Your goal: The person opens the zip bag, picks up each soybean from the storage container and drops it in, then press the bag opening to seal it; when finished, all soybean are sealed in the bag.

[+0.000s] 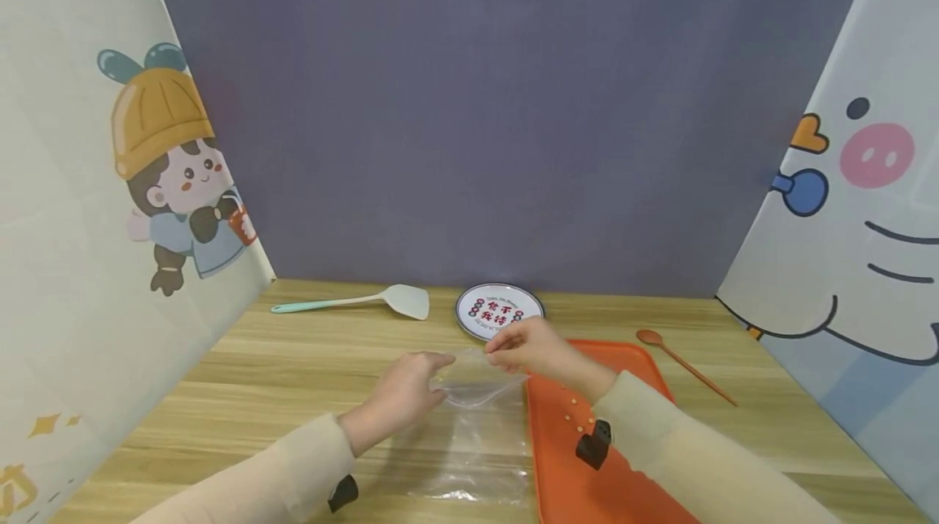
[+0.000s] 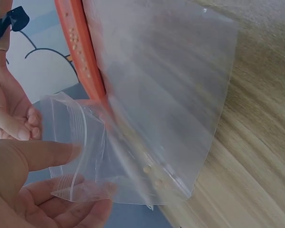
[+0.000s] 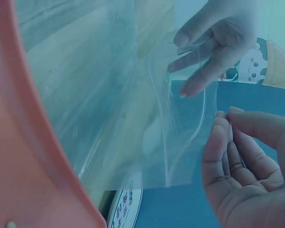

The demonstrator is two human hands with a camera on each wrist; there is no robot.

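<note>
A clear zip-top bag point(image 1: 469, 426) stretches over the table beside an orange tray, its mouth spread apart. My left hand point(image 1: 407, 394) holds one side of that mouth, thumb point(image 2: 61, 153) and fingers spaced around the plastic. At the opposite side of the opening is my right hand point(image 1: 531, 349), thumb and fingertips point(image 3: 221, 130) brought together; whether something small sits between them is hidden. A couple of pale yellow beans point(image 2: 152, 175) show through the plastic, seemingly inside the bag. More small beans point(image 1: 572, 416) lie on the orange tray point(image 1: 601, 483).
Behind the bag sits a round plate point(image 1: 499, 306) with red lettering. A white turner point(image 1: 403, 301) with a mint handle lies at the back left. To the tray's right is a wooden spoon point(image 1: 685, 365). Printed screens enclose the wooden table point(image 1: 293, 369) on three sides.
</note>
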